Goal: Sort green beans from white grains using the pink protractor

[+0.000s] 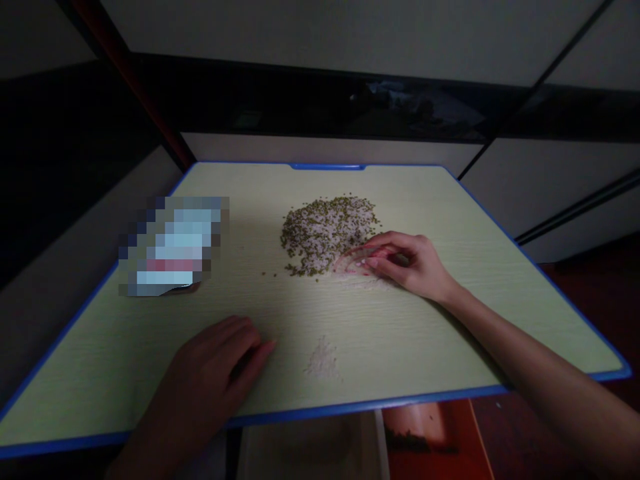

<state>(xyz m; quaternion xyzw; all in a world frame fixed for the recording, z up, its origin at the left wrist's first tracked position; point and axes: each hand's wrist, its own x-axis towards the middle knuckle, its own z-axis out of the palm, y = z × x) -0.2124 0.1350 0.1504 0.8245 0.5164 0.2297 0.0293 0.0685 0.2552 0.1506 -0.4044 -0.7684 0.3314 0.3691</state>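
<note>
A spread pile of green mung beans mixed with pale, rice-like grains (327, 230) lies on the middle of the light table (240, 193). At the pile's near right edge, my right hand (413, 263) pinches a clear, curved plastic piece (350, 257) between thumb and fingers. The piece touches pale grains at the pile's edge, and its full shape is hard to make out. My left hand (215, 367) rests at the table's near left, fingers loosely bent and thumb apart, with nothing visible in it. A small heap of pale grains (323, 359) lies to its right.
A pixelated phone-like object (175, 247) lies on the left of the table. The table has a blue rim (350, 405). Below the near edge are a white bin (315, 447) and an orange bin (440, 440). Cabinet fronts (320, 33) stand behind.
</note>
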